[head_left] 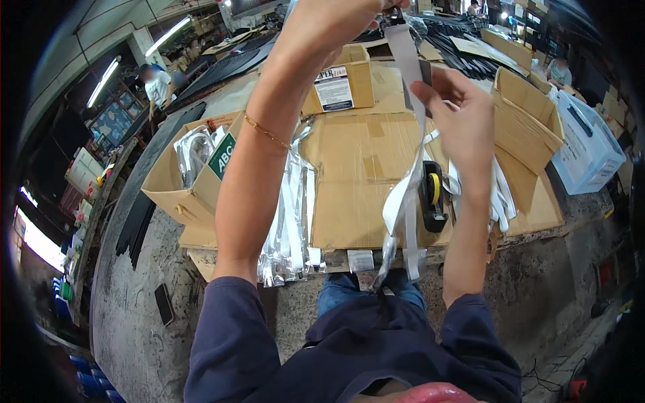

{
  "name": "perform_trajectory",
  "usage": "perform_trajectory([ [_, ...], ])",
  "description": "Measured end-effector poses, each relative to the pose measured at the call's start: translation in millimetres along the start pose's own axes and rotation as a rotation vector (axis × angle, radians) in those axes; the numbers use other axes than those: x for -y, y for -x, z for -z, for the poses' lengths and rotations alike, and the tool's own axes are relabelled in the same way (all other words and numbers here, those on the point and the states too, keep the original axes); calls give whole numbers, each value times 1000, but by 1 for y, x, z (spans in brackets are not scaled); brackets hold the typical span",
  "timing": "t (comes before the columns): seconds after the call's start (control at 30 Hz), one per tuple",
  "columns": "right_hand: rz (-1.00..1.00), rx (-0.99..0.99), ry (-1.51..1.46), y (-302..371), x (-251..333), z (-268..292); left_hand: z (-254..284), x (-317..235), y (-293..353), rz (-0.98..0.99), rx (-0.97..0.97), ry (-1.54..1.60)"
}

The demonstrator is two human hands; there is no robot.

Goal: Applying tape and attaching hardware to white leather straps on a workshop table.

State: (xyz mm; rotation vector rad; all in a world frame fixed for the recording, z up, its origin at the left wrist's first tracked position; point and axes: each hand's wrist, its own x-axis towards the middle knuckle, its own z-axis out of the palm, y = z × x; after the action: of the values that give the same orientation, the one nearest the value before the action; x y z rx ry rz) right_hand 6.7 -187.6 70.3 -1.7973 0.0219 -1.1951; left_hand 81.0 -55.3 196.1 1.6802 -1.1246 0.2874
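My left hand (pixel 336 23) is raised at the top edge of the view, partly cut off. Its fingers close on the upper end of a long, flat grey-white strap (pixel 402 50), where a small dark fitting shows. Lower down, my right hand (pixel 463 111) pinches the same strap between thumb and fingers. From there the strap hangs in a loose, twisted length past the table's front edge, its lower part shiny. Beside the hanging strap, on the cardboard sheet (pixel 349 201), is a black tape dispenser (pixel 433 201) with a yellow core.
Several white straps in clear wrapping (pixel 289 215) lie left of centre; more white straps (pixel 498 195) lie at right. Open cardboard boxes (pixel 527 127) stand around the sheet. A clear plastic bin (pixel 588 144) is far right, a phone (pixel 164 304) at left. Other people work in the background.
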Motion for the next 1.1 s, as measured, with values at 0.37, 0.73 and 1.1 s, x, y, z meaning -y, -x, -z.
perform_trajectory([
  [0.37, 21, 31, -230, -4, -13, 11, -32, 36, 10, 5, 126, 244],
  [0.73, -218, 178, -738, 7, -47, -6, -17, 104, 26, 90, -26, 485],
  [1.1, -258, 21, -543, 50, -65, 86, 1, 214, 93, 395, -298, 479],
])
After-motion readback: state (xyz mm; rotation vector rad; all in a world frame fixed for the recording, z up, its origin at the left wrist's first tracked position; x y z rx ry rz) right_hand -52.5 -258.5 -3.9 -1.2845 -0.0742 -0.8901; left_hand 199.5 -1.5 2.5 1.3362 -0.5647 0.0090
